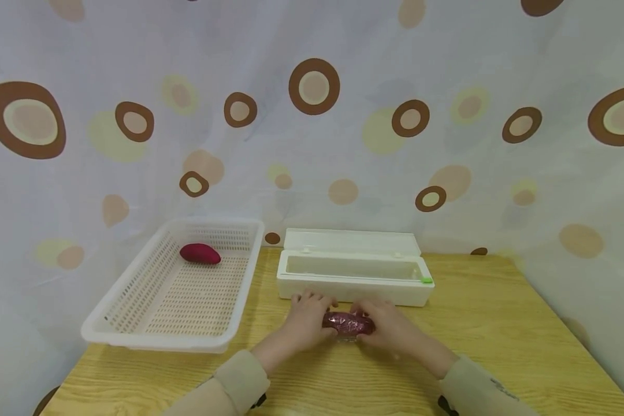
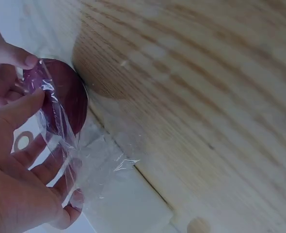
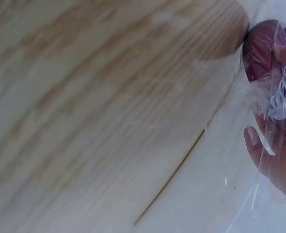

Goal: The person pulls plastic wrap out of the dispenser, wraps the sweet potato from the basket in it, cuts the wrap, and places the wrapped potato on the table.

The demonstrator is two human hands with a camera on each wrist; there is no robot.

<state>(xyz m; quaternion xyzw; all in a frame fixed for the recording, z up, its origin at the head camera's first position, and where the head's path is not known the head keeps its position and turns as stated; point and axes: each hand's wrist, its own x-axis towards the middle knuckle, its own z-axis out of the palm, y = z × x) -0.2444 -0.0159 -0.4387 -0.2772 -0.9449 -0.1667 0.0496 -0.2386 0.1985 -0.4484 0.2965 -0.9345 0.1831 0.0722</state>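
A dark red, oval sweet potato (image 1: 349, 325), wrapped in shiny clear plastic film (image 2: 102, 160), is low over the wooden table in front of the white box. My left hand (image 1: 307, 320) grips its left end; in the left wrist view the thumb presses the film against its skin while the other fingers spread under loose film. From the opposite side my right hand (image 1: 390, 328) holds the right end, thumb on the wrapped surface and fingers among crumpled film in the right wrist view. Loose film trails off toward the box.
Behind my hands stands a long white box (image 1: 353, 290), its lid (image 1: 351, 241) raised at the back and a green piece (image 1: 426, 280) at its right corner. On the left, a white perforated basket (image 1: 156, 341) contains a magenta sweet potato (image 1: 200, 253). A patterned curtain (image 1: 364, 167) hangs behind the table.
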